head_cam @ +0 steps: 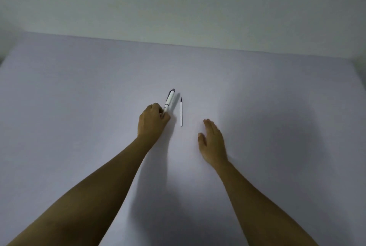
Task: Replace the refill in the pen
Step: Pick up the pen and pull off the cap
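Left hand [153, 121] grips one pen [169, 100]; right hand [213, 143] open beside one refill [181, 114].

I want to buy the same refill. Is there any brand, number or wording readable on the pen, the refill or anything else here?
None can be read.
Pen, held in the left hand: no print discernible, too small.
Refill on the table: plain white, nothing legible.

The left hand [153, 120] hides the pen's [169, 100] lower end; both forearms run off frame
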`<action>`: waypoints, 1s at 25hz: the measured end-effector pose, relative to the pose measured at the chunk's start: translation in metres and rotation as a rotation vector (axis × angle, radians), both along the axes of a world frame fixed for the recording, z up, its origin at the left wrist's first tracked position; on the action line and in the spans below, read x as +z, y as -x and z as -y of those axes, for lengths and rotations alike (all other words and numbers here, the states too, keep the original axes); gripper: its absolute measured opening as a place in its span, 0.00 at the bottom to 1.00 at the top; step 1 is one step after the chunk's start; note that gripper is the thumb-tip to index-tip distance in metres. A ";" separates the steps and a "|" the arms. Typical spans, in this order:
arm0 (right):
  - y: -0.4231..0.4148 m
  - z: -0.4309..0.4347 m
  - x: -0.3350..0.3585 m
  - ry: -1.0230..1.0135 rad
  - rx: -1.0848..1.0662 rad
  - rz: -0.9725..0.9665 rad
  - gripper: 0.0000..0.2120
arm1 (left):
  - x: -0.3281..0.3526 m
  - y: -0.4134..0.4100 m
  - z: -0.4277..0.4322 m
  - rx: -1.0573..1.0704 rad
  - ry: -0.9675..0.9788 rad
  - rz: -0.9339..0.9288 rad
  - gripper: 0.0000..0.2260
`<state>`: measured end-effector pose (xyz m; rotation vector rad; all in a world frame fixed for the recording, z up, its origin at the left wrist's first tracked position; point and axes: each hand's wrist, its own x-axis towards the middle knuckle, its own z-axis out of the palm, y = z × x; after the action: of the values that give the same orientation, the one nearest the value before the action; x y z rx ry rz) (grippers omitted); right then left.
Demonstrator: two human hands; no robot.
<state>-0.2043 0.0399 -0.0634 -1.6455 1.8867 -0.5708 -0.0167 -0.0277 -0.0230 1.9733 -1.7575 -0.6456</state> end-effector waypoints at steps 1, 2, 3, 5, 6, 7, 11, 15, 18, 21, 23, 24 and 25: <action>0.003 0.007 0.011 0.042 -0.100 0.120 0.19 | 0.005 -0.006 -0.003 -0.048 0.034 -0.013 0.07; 0.005 0.014 0.023 0.063 -0.188 0.217 0.15 | 0.011 -0.010 -0.007 -0.110 0.063 -0.017 0.07; 0.007 0.021 0.036 0.045 -0.240 0.313 0.13 | 0.016 -0.014 -0.011 -0.175 0.095 -0.016 0.06; 0.005 0.033 0.062 -0.047 -0.230 0.542 0.11 | 0.025 -0.021 -0.017 -0.291 0.153 -0.020 0.06; 0.003 0.037 0.072 -0.083 -0.189 0.629 0.11 | 0.029 -0.022 -0.020 -0.341 0.176 -0.024 0.06; 0.000 0.040 0.079 -0.091 -0.144 0.661 0.12 | 0.032 -0.023 -0.023 -0.389 0.197 -0.027 0.06; -0.009 0.035 0.089 -0.001 -0.179 0.718 0.04 | 0.039 -0.021 -0.029 -0.460 0.211 -0.069 0.05; -0.007 0.024 0.089 0.003 -0.220 0.839 0.06 | 0.041 -0.014 -0.034 -0.369 0.071 -0.234 0.06; -0.007 0.016 0.088 0.016 -0.222 0.850 0.06 | 0.041 -0.010 -0.035 -0.442 0.081 -0.151 0.08; -0.007 0.015 0.089 0.027 -0.232 0.871 0.06 | 0.043 -0.008 -0.036 -0.357 0.174 -0.054 0.08; -0.007 0.016 0.091 0.022 -0.227 0.882 0.06 | 0.044 -0.006 -0.037 -0.301 0.207 -0.049 0.07; -0.006 0.016 0.091 0.022 -0.222 0.884 0.06 | 0.045 -0.004 -0.037 -0.288 0.217 -0.046 0.07; -0.006 0.017 0.091 0.021 -0.217 0.881 0.06 | 0.044 -0.004 -0.038 -0.277 0.225 -0.038 0.08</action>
<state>-0.1980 0.0230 0.0278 -0.9342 1.3765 -1.1716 -0.0127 0.0106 0.0212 1.5758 -2.0024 -0.5404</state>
